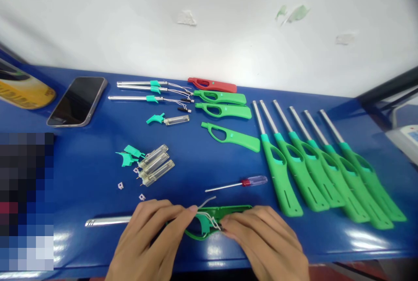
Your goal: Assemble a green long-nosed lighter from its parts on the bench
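At the front edge of the table, an opened green lighter shell (234, 208) lies between my two hands. My left hand (153, 237) is closed around its nozzle end, where a long metal tube (107, 221) sticks out to the left. Inside the shell sit a teal trigger (205, 224) and thin white wires (212, 219); a loose clear tube (207, 201) rises near my left thumb. My right hand (266, 239) pinches at the wires' end, on a small dark igniter mostly hidden by the fingertips. A screwdriver (253, 181) lies just beyond.
Assembled green lighters (284, 181) lie in a row at right. Spare shells (233, 137), wired metal tubes (137, 98), clear fuel tanks (158, 172), teal triggers (127, 157) and small white pieces (120, 185) are spread beyond my hands. A phone (78, 100) lies at left, near a yellow container (26, 87).
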A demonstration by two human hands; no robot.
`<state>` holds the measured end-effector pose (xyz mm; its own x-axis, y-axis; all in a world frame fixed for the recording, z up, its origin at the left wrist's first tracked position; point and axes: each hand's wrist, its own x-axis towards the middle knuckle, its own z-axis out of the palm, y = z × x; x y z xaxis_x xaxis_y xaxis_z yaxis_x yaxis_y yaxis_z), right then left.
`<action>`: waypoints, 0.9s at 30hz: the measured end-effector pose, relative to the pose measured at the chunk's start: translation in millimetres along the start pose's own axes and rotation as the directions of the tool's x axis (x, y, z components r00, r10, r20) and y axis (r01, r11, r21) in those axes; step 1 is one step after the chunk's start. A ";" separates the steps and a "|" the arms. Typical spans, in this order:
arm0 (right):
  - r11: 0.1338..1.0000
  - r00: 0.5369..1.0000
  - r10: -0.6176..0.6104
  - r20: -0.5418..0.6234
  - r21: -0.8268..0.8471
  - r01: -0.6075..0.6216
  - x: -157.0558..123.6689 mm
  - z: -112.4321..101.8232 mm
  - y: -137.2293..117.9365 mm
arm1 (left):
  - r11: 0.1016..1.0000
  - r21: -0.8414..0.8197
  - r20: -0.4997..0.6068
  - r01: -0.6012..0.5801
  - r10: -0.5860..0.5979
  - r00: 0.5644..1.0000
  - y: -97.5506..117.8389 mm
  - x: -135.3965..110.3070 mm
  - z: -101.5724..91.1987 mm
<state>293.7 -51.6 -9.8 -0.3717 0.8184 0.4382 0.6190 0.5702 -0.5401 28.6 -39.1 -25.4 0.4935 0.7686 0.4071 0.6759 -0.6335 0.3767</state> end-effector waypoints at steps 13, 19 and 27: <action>1.000 0.999 0.024 -0.027 0.019 -0.023 0.2 3.3 -1.0 | 0.999 -0.013 0.049 -0.034 0.034 0.998 -4.9 0.5 -1.5; 0.996 0.995 0.080 -0.057 -0.027 -0.082 0.9 5.7 -6.7 | 0.999 -0.044 -0.045 0.009 -0.011 0.999 5.0 3.1 1.0; 0.995 0.998 0.036 -0.058 -0.095 -0.041 0.4 4.8 -5.7 | 0.980 0.053 0.118 -0.191 0.183 0.976 -8.1 -8.6 0.5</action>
<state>286.7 -54.1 -10.0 -0.3086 0.8328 0.4596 0.6964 0.5270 -0.4872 19.1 -40.6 -32.3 0.6701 0.6444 0.3685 0.5975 -0.7628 0.2473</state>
